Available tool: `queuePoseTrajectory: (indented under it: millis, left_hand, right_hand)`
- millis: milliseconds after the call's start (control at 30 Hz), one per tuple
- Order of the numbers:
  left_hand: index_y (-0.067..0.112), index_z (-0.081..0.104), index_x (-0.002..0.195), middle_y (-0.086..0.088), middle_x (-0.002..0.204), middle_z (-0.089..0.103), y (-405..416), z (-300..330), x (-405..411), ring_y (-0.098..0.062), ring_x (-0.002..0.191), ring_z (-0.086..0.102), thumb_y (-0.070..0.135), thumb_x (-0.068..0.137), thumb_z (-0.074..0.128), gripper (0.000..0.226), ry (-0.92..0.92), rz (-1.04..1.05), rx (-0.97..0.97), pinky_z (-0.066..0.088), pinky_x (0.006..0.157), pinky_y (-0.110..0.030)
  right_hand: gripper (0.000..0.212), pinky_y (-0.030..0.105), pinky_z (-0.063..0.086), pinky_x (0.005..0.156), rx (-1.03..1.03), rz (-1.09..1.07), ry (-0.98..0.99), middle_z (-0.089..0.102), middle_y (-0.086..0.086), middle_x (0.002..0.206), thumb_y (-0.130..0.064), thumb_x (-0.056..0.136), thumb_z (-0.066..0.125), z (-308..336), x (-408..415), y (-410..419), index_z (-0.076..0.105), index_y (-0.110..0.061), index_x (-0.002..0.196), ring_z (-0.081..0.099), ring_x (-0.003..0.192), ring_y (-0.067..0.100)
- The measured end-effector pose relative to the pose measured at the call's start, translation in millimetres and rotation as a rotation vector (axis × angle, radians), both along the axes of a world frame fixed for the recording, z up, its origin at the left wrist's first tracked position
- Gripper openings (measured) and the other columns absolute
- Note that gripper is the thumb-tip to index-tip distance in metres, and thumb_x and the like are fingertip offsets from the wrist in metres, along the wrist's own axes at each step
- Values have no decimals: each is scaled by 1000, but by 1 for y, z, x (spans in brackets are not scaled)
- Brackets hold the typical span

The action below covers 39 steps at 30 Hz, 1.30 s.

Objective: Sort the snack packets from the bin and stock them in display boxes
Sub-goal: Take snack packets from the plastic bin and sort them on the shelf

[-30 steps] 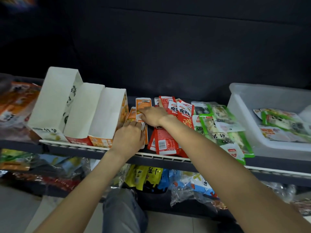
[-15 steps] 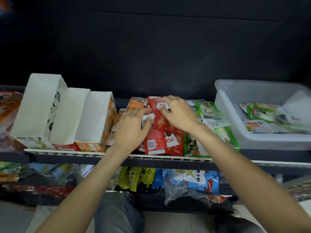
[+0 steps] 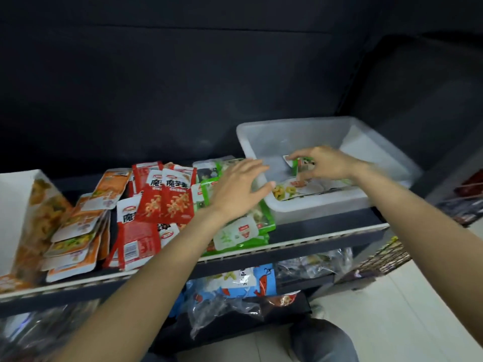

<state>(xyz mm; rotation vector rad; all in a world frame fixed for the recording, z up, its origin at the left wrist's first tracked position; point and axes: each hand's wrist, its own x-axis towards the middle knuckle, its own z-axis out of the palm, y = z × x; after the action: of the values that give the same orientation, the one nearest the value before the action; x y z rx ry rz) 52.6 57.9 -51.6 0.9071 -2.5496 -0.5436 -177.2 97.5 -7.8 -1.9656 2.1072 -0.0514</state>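
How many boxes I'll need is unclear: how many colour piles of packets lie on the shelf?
3: orange pile leftmost, red pile in the middle, green pile beside the bin, partly under the left hand.

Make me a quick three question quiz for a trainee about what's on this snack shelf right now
1. True or false: the right hand pinches a green packet inside the translucent plastic bin.
2. Which pile lies next to the white display box? A. the red packets B. the orange packets C. the green packets
3. Fill in: the left hand hangs with fingers spread over the ____ packets on the shelf.

Key: 1 true; 2 B; 3 green.
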Motion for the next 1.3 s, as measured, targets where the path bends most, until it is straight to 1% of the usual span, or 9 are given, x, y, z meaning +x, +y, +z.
queuePoseTrajectory:
  millis: [100, 233, 400, 600, 767, 867, 1133, 1200, 1300]
  left_hand:
    - [26, 35, 145, 7, 154, 27, 0, -3, -2, -9, 142, 19, 56, 92, 43, 62, -14, 35, 26, 10, 117, -30]
    - [23, 30, 147, 6, 155, 26, -3, 1, -2, -8, 142, 20, 57, 90, 45, 68, -45, 49, -2, 4, 115, -25]
    - [23, 29, 147, 6, 155, 23, -1, 3, -2, -6, 143, 18, 57, 91, 43, 67, -63, 51, -17, 2, 114, -23]
    - [21, 29, 148, 4, 156, 24, 0, 4, -5, -9, 143, 19, 53, 93, 45, 66, -67, 50, 36, 8, 117, -28]
    - [27, 51, 131, 6, 133, 56, 14, 26, 14, -9, 121, 52, 47, 95, 48, 42, 654, 170, 757, 43, 102, -36]
    - [14, 52, 125, -4, 116, 64, 26, 33, 39, -16, 100, 64, 32, 98, 47, 33, 916, 231, 1008, 55, 84, -31]
    - [10, 55, 121, 3, 95, 71, 20, 6, 191, -5, 81, 68, 10, 94, 51, 28, 1114, 697, 817, 51, 64, -16]
    - [16, 57, 110, 13, 87, 71, 25, 9, 220, 2, 79, 66, 10, 95, 50, 17, 1071, 747, 759, 49, 64, -13]
    - [21, 54, 121, 7, 112, 61, 23, 6, 247, -8, 103, 57, 18, 95, 51, 26, 882, 824, 634, 43, 78, -19]
  right_hand:
    - [84, 27, 30, 110, 284, 114, 4, 37, -8, 149, -28, 76, 78, -22, -1, -20, 30, -28, 146, 38, 134, 15]
    - [86, 37, 40, 103, 422, 150, 122, 44, 1, 142, -27, 74, 79, -46, 3, -46, 29, -27, 144, 47, 122, 21]
    - [85, 35, 42, 79, 187, 0, 203, 57, 4, 117, -46, 59, 85, -38, -7, -49, 36, -20, 125, 53, 101, 27]
    - [76, 40, 43, 86, -234, -259, 49, 61, 7, 119, -53, 71, 74, 3, -5, -17, 39, -17, 127, 57, 108, 30]
    - [73, 32, 45, 81, -478, -242, -294, 61, -3, 110, -54, 69, 76, 46, 73, 17, 44, -16, 124, 56, 102, 16]
    - [51, 21, 34, 74, -484, -161, -416, 61, 1, 111, -29, 85, 69, 32, 138, 16, 46, -13, 126, 54, 101, 16]
    - [44, 41, 50, 89, -237, -205, -935, 60, 12, 123, -5, 92, 50, -44, 304, -53, 45, -11, 134, 58, 111, 28]
    - [47, 35, 51, 80, -119, -226, -1015, 58, 12, 124, -1, 91, 46, -55, 336, -72, 43, -11, 137, 58, 110, 29]
    - [37, 23, 44, 56, -11, -205, -1016, 60, 12, 112, 2, 89, 43, -59, 369, -88, 52, -3, 125, 59, 98, 25]
